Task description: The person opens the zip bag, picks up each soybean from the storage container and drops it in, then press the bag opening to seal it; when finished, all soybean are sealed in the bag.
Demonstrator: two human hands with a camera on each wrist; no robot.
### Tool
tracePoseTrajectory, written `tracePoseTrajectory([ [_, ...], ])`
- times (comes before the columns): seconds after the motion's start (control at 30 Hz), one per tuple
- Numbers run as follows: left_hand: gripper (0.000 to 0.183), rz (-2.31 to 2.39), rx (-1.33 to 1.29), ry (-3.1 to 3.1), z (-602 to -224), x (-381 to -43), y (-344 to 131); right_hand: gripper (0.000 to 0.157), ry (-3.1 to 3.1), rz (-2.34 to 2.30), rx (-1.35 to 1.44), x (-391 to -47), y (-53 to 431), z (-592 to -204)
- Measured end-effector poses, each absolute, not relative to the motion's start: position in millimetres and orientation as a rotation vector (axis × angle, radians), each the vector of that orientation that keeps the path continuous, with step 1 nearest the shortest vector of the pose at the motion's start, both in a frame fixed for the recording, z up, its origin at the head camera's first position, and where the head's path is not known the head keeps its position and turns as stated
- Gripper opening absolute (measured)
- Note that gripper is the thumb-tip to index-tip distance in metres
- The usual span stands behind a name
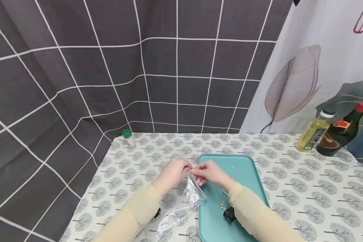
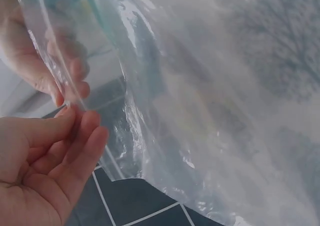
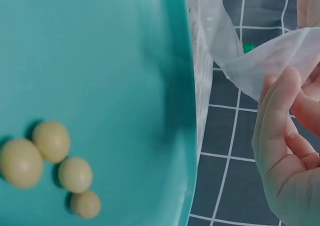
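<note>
A clear plastic zip bag (image 1: 196, 192) hangs between my two hands over the tray's left edge, its lower part trailing onto the tablecloth. My left hand (image 1: 176, 169) pinches the bag's top edge between thumb and fingers. Right beside it, my right hand (image 1: 210, 172) pinches the same edge, fingertips almost touching the left ones. In the left wrist view, the zip strip of the bag (image 2: 165, 105) runs past both sets of fingertips. Several small round pale-yellow balls, like soybeans (image 3: 75, 175), lie on the teal tray (image 3: 115, 85) below my right forearm.
A small shaker jar with a green cap (image 1: 128, 138) stands at the back left. At the back right are a yellow oil bottle (image 1: 313, 134) and a dark green bottle with a red cap (image 1: 340, 132). A grey checked curtain (image 1: 193, 94) closes off the back.
</note>
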State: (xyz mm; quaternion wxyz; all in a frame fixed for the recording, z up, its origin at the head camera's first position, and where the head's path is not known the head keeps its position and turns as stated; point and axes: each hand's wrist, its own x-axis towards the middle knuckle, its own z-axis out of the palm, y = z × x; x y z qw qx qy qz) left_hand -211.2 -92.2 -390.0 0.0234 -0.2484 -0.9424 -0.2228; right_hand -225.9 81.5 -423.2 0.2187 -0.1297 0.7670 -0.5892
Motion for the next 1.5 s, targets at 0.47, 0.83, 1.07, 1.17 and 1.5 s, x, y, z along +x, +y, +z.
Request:
tracePoseTrajectory([
  [0.47, 0.009, -0.661, -0.765, -2.908, -391, -199, -79, 0.02, 2.149, -1.594, -0.393, -205, 86, -419],
  [0.83, 0.008, -0.727, -0.742, -2.926, -394, -189, -73, 0.019, 2.098, -1.625, -0.438, -196, 94, -421],
  [1.07, 0.01, -0.879, -0.728, -2.892, -398, -188, -72, 0.018, 2.084, -1.669, -0.432, -194, 97, -424],
  [1.17, 0.014, -0.971, -0.719, -2.886, -399, -186, -72, 0.018, 2.099, -1.685, -0.434, -192, 98, -424],
  [1.5, 0.045, -1.103, -0.683, -2.967, -402, -172, -73, 0.017, 2.132, -1.704, -0.411, -185, 102, -428],
])
